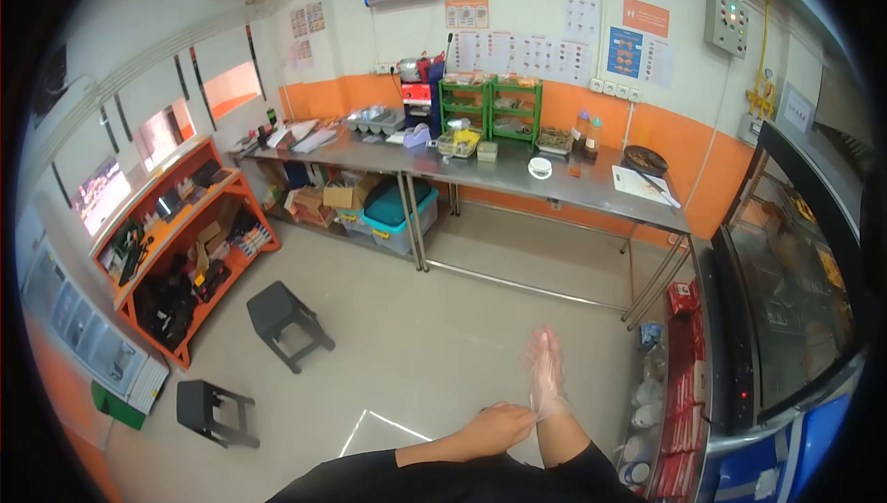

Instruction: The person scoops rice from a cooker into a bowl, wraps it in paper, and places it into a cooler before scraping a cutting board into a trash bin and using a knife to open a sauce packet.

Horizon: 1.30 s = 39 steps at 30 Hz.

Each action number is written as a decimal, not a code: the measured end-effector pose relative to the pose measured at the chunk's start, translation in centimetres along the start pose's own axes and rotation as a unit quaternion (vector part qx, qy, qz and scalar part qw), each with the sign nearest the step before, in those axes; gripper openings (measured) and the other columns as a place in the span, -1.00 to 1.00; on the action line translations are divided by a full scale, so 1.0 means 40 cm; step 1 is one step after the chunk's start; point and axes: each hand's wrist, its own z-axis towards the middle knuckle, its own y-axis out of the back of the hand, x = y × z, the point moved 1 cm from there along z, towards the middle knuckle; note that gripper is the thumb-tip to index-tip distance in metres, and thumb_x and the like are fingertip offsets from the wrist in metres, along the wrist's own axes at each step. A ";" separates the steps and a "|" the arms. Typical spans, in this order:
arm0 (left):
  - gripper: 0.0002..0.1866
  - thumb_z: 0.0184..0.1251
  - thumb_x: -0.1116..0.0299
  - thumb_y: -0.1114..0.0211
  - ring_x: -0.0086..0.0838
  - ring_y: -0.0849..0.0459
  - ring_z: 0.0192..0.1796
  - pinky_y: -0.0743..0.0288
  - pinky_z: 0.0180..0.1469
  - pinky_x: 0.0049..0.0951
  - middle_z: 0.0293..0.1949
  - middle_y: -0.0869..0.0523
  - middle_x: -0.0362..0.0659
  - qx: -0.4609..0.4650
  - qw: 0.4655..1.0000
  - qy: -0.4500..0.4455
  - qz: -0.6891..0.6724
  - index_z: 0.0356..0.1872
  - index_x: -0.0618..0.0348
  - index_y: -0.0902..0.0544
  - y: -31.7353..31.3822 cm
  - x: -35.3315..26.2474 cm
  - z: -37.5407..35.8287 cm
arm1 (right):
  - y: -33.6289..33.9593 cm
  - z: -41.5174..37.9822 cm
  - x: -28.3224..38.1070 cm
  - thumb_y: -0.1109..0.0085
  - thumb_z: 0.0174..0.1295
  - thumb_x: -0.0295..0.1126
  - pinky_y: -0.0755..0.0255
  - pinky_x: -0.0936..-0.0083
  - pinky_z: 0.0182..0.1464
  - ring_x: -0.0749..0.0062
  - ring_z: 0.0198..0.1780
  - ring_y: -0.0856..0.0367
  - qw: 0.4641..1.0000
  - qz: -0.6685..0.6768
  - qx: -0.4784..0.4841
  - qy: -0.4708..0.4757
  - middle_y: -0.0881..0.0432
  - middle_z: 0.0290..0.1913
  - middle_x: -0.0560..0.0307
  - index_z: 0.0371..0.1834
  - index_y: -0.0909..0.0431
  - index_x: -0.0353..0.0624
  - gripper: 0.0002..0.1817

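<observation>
A clear disposable plastic glove (554, 398) covers my right hand (546, 362), which is stretched out in front of me with its fingers extended. Bare and closed, my left hand (502, 426) pinches the glove's loose cuff at my right wrist. Part of the cuff hangs below the wrist. The left fingertips are partly hidden behind that hand. Both forearms come out of black sleeves.
A long steel table (356, 154) runs along the wall, holding green racks (514, 108), a pan (645, 160) and a white cutting board (637, 186). Two black stools (282, 311) stand left. A glass display cabinet (795, 263) and a shelf of red packages (682, 383) are right.
</observation>
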 end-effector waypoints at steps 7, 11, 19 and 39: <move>-0.91 0.31 0.39 -0.22 -0.16 -0.63 -0.30 -0.49 -0.05 -0.22 -0.44 -0.60 -0.11 0.077 0.997 0.003 0.032 -0.30 0.15 -0.51 0.055 0.270 0.274 | -0.069 0.366 0.040 0.39 0.46 0.40 -0.08 -0.11 0.52 -0.06 0.59 -0.06 0.977 0.145 0.117 -0.104 -0.06 0.59 -0.22 0.62 0.02 -0.15 -0.06; -0.88 0.38 0.35 -0.19 -0.13 -0.61 -0.24 -0.48 -0.04 -0.22 -0.36 -0.59 -0.05 0.076 0.996 0.043 0.017 -0.30 0.15 -0.50 0.109 0.387 0.377 | -0.137 0.573 0.066 0.36 0.45 0.39 -0.11 -0.06 0.52 -0.02 0.57 -0.12 0.957 0.180 0.223 -0.043 -0.15 0.56 -0.21 0.58 -0.08 -0.21 -0.06; -0.44 0.64 -0.11 0.09 -0.36 -0.52 0.35 -0.40 0.41 -0.19 0.32 -0.54 -0.19 0.114 0.519 0.370 -0.762 0.37 0.07 -0.43 0.071 0.824 0.448 | -0.354 0.821 0.101 0.34 0.45 0.37 -0.22 0.01 0.46 -0.04 0.47 -0.31 0.883 0.319 0.328 -0.104 -0.32 0.48 -0.21 0.54 -0.20 -0.23 -0.08; -0.45 0.56 -0.10 -0.10 -0.45 -0.60 -0.08 -0.54 0.01 -0.39 0.01 -0.61 -0.19 0.436 0.751 0.324 -0.377 0.28 0.13 -0.45 0.154 1.621 0.988 | -0.297 1.640 0.288 0.18 0.32 0.48 -0.56 0.04 0.14 0.08 0.17 -0.62 0.941 0.252 0.206 0.094 -0.56 0.24 -0.13 0.53 -0.22 -0.07 -0.04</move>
